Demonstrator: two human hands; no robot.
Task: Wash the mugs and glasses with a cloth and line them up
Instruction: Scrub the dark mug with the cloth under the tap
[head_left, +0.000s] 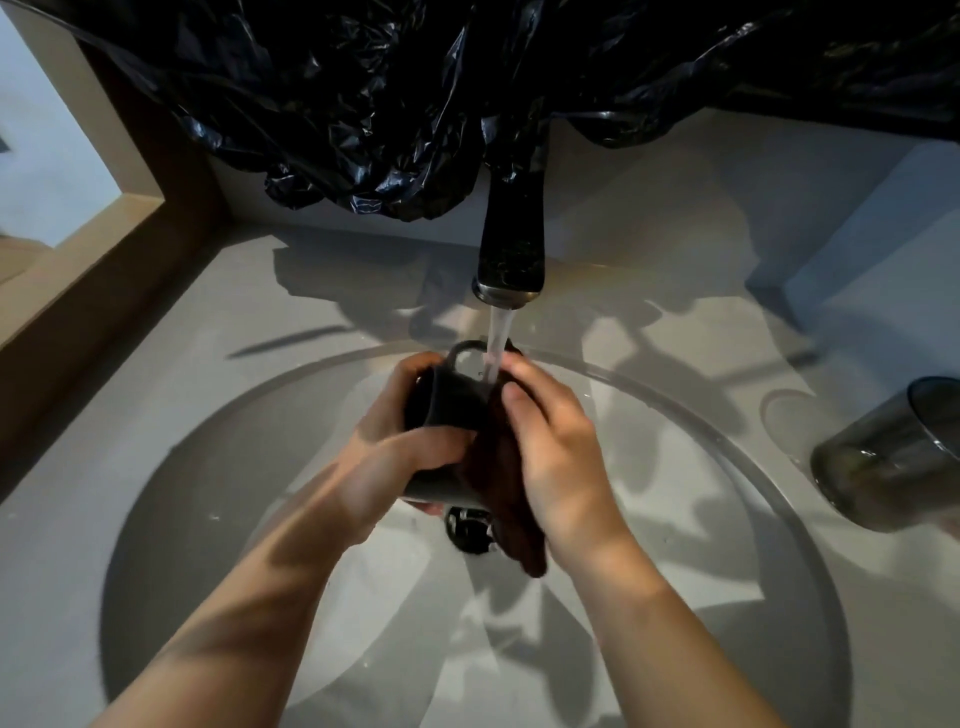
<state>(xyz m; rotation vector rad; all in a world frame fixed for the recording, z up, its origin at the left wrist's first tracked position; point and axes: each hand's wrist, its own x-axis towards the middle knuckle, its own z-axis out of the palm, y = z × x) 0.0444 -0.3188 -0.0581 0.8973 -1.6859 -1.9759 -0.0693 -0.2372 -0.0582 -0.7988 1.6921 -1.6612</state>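
A dark grey mug (453, 395) is held over the round sink basin (208, 467), its handle pointing up and away from me. My left hand (400, 452) wraps around the mug's left side and lower body. My right hand (556, 441) presses a dark brown cloth (501, 483) against the mug's right side; the cloth's tail hangs down toward the drain. Water runs from the black tap (511, 249) onto the mug's far right edge. A smoky grey glass (898, 462) stands on the counter at the right edge.
Crumpled black plastic sheeting (363, 104) hangs across the back above the tap. The drain (470, 530) sits below the hands. A wooden frame (104, 249) borders the pale counter (78, 519) on the left. A pale wall block (883, 234) rises at the right back.
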